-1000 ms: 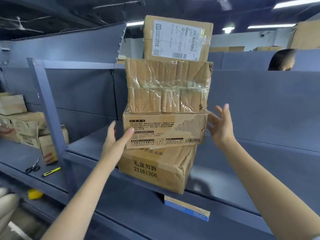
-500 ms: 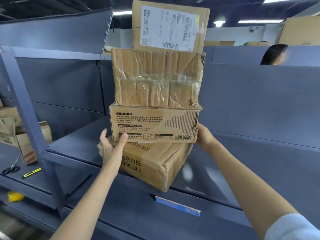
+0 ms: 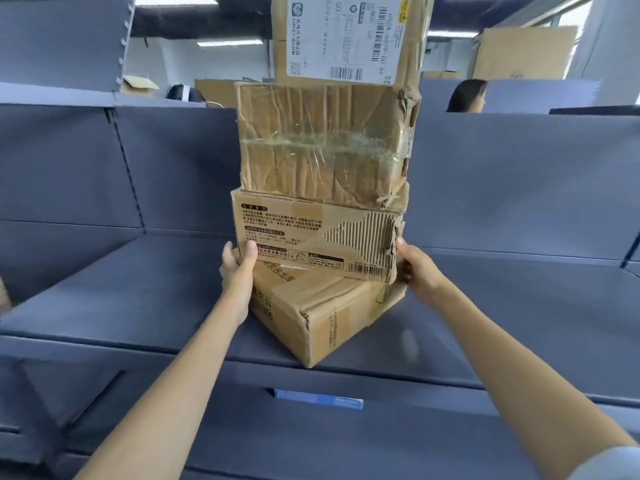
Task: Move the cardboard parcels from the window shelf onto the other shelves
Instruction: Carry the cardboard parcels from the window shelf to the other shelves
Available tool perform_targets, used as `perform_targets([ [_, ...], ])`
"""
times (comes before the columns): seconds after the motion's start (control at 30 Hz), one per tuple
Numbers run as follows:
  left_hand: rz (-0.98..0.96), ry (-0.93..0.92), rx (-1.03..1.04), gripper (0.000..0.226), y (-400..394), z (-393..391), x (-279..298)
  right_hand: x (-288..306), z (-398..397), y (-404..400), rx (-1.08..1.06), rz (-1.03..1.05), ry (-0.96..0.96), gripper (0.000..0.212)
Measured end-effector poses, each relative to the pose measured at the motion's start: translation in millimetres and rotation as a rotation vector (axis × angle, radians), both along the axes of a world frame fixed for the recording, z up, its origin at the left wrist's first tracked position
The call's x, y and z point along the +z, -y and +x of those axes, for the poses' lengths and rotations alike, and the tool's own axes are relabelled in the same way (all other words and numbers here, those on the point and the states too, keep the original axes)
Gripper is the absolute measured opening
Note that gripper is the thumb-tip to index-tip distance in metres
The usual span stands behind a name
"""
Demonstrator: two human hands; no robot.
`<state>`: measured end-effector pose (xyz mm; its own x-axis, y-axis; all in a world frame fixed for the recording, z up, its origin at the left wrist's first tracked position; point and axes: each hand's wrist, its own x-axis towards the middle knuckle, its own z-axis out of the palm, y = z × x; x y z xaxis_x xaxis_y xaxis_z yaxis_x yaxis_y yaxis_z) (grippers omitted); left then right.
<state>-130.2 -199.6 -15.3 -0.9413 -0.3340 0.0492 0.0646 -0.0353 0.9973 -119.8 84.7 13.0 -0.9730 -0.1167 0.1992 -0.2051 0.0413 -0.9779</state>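
Your left hand (image 3: 239,268) and right hand (image 3: 414,268) clamp the printed box (image 3: 311,237), second from the bottom of a stack of four. The left thumb lies across its front left corner, with the fingers wrapped behind. The right hand grips its torn right end, fingers hidden round the back.

Directly under your hands lies the bottom box (image 3: 322,320), resting on the grey shelf (image 3: 121,299) and turned so one corner points back at you. Above your hands sit the taped box (image 3: 322,143) and, on top of that, the labelled box (image 3: 349,36), which runs out of view at the top.

You look to be at the pick-up step: gripping to lift the upper three off the bottom one. The next move calls for even squeeze from both sides and a level, slow lift, since the two loose boxes above could slide or topple.

The printed box lies flat, its long axis running from one hand to the other, its printed face toward you.
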Motion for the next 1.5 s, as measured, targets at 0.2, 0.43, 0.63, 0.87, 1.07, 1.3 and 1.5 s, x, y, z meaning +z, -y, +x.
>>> perform_targets([
  [0.2, -0.006, -0.001, -0.138, 0.103, -50.4, -17.2, -2.4, 2.6, 31.2, -47.0, -0.181, -0.057, 0.034, 0.045],
  [0.43, -0.056, -0.069, -0.350, 0.078, -137.6, -21.4, 3.5, 4.8, 89.7, -110.9, -0.494, -0.140, 0.043, 0.040],
  [0.63, -0.098, -0.141, -0.596, 0.123, -216.0, 2.9, 22.0, 10.5, 159.6, -164.2, -0.697, -0.104, -0.004, 0.087],
  [0.87, -0.045, -0.093, -0.883, 0.120, -311.1, 41.4, 22.1, 16.3, 264.7, -194.2, -0.954, -0.137, -0.012, 0.074],
  [1.07, 0.015, -0.041, -1.138, 0.109, -387.9, 87.4, 13.6, 17.6, 350.9, -204.8, -1.193, -0.195, -0.017, 0.046],
  [1.3, 0.027, 0.013, -1.327, 0.103, -466.6, 155.0, 0.1, 8.8, 438.7, -231.2, -1.334, -0.228, 0.000, 0.039],
  [1.5, 0.075, -0.008, -1.420, 0.116, -535.0, 225.0, -8.5, 8.0, 504.7, -268.4, -1.421, -0.217, 0.006, 0.030],
])
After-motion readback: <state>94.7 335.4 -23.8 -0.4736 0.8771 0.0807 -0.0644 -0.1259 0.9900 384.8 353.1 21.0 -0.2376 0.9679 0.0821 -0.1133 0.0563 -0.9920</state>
